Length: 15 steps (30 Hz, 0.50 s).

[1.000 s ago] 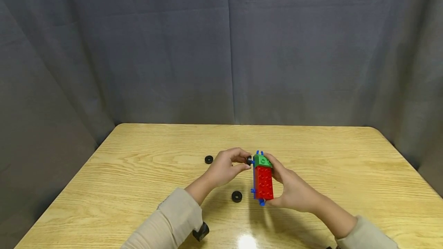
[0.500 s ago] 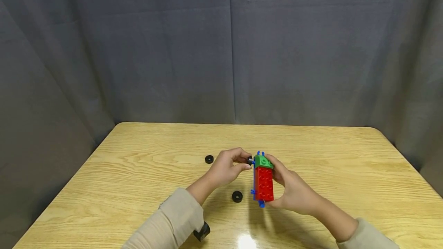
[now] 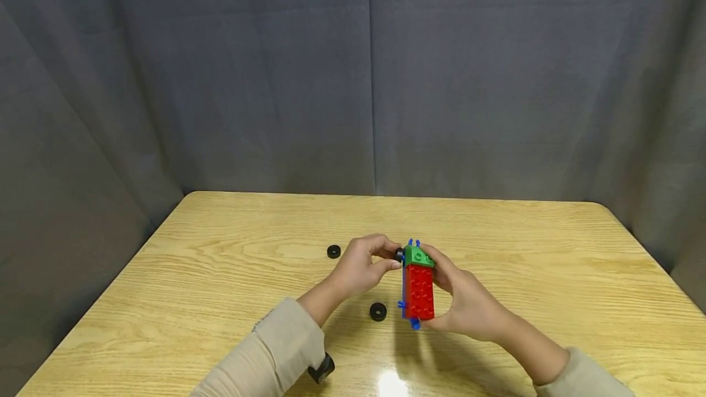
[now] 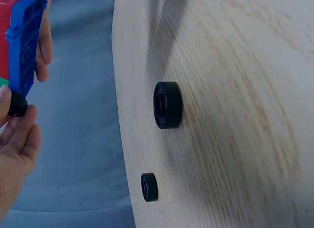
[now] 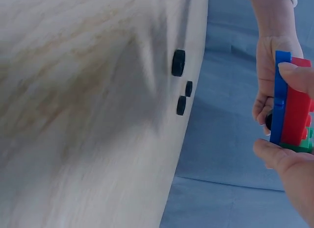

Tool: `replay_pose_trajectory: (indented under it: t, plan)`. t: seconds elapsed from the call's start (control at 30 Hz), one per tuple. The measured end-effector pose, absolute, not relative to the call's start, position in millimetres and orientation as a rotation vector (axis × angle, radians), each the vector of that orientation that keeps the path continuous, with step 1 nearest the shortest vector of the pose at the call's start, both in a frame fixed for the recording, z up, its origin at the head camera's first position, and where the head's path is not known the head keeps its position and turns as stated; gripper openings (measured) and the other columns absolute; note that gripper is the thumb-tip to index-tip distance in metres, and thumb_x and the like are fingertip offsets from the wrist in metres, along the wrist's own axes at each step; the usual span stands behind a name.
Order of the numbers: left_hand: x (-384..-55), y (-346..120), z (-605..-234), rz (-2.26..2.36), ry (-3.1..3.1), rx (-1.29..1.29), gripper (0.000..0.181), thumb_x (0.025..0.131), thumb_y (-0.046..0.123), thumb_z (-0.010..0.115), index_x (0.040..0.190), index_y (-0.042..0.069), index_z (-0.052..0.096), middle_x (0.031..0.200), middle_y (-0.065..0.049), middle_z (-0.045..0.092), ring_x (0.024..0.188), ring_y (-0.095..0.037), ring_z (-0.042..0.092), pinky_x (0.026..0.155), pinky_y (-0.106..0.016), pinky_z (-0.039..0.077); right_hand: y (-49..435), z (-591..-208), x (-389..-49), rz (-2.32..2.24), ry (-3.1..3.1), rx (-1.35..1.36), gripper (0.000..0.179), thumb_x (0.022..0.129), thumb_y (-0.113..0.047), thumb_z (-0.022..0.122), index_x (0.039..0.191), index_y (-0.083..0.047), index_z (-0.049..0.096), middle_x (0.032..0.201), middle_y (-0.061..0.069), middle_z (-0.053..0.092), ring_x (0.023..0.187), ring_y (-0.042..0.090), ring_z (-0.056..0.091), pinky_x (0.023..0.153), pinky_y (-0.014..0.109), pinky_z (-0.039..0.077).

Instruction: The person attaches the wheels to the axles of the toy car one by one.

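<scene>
In the head view my right hand [image 3: 471, 306] holds a toy brick car [image 3: 420, 293] above the table, thumb at its near end and fingers at its far end. The car has a red studded brick, a green brick at the far end and a blue base [image 4: 27, 54] with small pegs. With thumb and fingertips, my left hand [image 3: 361, 267] pinches a small black wheel [image 3: 399, 255] against the car's left side, beside the green brick. In the left wrist view the wheel [image 4: 17, 105] sits at the base's edge, partly covered by the fingers.
On the wooden table [image 3: 220, 274] lie loose black wheels: one [image 3: 377, 312] left of the car's near end, another [image 3: 333, 251] behind the left hand. A third wheel [image 5: 189, 88] shows in the right wrist view. A grey curtain [image 3: 276, 78] hangs around the table.
The pinched wheel has shifted slightly right, closer against the car's side. Both hands otherwise keep nearly the same place and hold; the loose wheels lie where they were.
</scene>
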<state>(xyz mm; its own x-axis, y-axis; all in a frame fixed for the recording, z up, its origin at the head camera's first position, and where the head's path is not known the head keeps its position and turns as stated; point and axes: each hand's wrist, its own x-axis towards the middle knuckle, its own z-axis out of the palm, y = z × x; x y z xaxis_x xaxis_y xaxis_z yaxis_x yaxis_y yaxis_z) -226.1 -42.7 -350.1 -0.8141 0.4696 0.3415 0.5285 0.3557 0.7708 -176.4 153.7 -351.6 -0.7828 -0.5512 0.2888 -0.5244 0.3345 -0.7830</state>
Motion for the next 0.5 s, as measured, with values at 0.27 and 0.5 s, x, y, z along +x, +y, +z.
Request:
replay_pose_trajectory:
  t: [0.27,0.5]
  plan:
    - [-225.2,-42.7,-349.2,-1.482,-2.523,-0.938,0.017,0.078,0.007,0.062,0.094,0.003,0.062,0.092,-0.003,0.059,0.081,-0.012,0.057,0.075,-0.023,0.045,152.0,-347.8,-175.4,-1.453,2.557,-1.036,0.103,0.054,-0.001,0.079,0.135,-0.001,0.015,0.126,0.018,0.04,0.109,0.026,0.045,0.089,0.035,0.036]
    - [-225.0,-41.2,-351.2,-1.477,-2.509,-0.947,0.016,0.078,0.007,0.063,0.093,0.003,0.062,0.09,-0.002,0.059,0.079,-0.01,0.057,0.074,-0.023,0.045,152.0,-348.2,-174.5,-1.446,2.571,-1.042,0.102,0.055,-0.003,0.079,0.135,-0.002,0.015,0.126,0.018,0.04,0.11,0.026,0.045,0.089,0.036,0.035]
